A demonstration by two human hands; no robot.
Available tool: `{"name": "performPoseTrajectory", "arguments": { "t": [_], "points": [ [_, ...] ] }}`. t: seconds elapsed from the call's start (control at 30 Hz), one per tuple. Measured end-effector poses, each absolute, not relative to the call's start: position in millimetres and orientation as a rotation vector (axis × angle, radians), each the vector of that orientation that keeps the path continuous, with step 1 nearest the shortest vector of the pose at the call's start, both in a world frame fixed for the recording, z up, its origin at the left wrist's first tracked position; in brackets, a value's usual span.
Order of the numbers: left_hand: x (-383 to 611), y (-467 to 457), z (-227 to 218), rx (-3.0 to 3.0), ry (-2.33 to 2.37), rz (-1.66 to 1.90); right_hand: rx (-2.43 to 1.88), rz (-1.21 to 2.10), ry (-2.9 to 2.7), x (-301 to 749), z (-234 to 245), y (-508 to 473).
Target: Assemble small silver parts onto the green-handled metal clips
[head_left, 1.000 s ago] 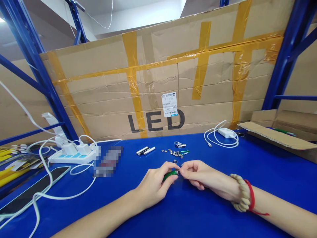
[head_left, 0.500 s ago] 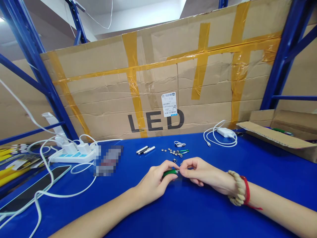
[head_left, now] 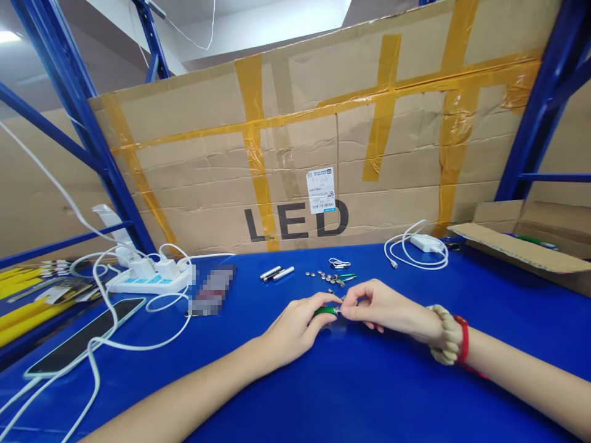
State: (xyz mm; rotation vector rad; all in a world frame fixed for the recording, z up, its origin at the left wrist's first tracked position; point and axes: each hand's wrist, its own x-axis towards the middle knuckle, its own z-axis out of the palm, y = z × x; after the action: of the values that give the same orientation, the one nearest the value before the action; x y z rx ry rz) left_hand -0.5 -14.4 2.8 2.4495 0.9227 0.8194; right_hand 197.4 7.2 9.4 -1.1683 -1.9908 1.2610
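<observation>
My left hand [head_left: 295, 326] grips a small green cylinder [head_left: 325, 311] just above the blue table [head_left: 323, 394]. My right hand [head_left: 381, 306], with a bead bracelet and a red cord at the wrist, pinches at the cylinder's right end; whatever sits between those fingertips is too small to name. Just beyond the hands lie several small silver button cells [head_left: 323, 275], a green clip piece [head_left: 347, 277] and a little white loop [head_left: 339, 264]. Two or three silver cylinders [head_left: 276, 272] lie to the left of them.
A taped cardboard sheet marked LED [head_left: 323, 141] stands along the back. A white power strip [head_left: 152, 280] with plugs and trailing white cables sits at left, beside a dark phone [head_left: 83, 335]. A white charger with coiled cable [head_left: 422, 245] and an open cardboard box [head_left: 526, 246] are at right.
Both hands have stayed together on the green cylinder, with only small finger movement. The view has shifted slightly, so the hands sit a little higher in the picture.
</observation>
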Motion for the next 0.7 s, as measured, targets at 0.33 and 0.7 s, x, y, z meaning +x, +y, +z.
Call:
{"name": "performPoseTrajectory", "arguments": {
  "t": [0.33,0.7],
  "points": [
    [2.7,-15.1,0.8,2.439,0.941,0.960,-1.120,1.000,-1.938,189.9,8.0,4.8],
    [2.6,-14.4,2.4,2.416,0.959,0.938,-0.591,-0.389,-2.188,205.7,11.8,-0.8]
  ]
}}
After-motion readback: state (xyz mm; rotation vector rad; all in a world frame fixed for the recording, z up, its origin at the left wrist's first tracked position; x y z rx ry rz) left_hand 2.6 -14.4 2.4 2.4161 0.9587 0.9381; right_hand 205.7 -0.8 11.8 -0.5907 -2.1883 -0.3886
